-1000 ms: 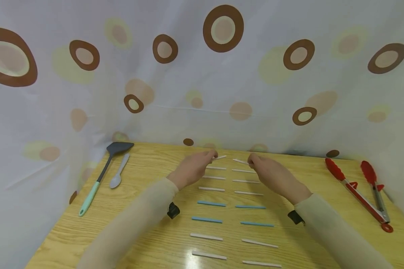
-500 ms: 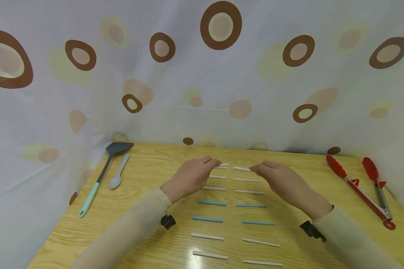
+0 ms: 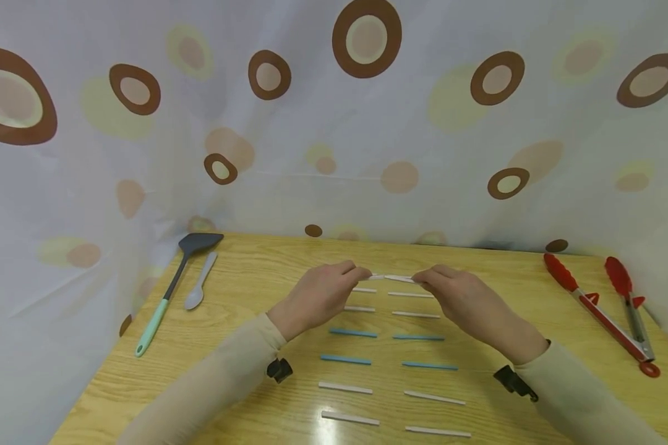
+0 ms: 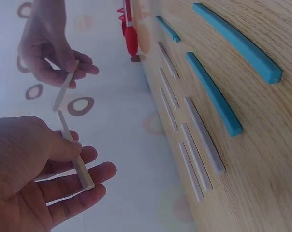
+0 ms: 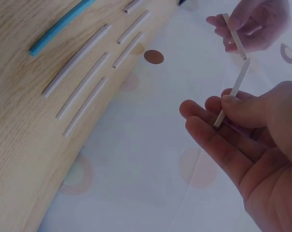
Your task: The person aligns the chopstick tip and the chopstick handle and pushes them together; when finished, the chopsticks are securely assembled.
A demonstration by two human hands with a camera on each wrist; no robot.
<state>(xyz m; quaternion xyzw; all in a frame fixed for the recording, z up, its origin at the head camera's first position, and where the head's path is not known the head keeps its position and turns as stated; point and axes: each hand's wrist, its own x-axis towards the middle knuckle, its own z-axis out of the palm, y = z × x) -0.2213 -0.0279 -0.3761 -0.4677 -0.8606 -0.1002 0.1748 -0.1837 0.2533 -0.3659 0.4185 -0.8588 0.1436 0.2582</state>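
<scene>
Wooden table (image 3: 250,272) bearing two columns of sticks (image 3: 345,360) | spotted cloth (image 3: 423,37) behind | left hand (image 3: 317,293) pinches a white stick (image 4: 83,173), right hand (image 3: 470,303) another white stick (image 5: 240,79) | both raised, ends close together

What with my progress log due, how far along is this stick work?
Seemingly done: white sticks and blue sticks lie in two columns on the table. Under way: the left hand and right hand each pinch a raised stick, tips close together, contact unclear. Remaining: probably placing this pair, not yet on the table.
</scene>
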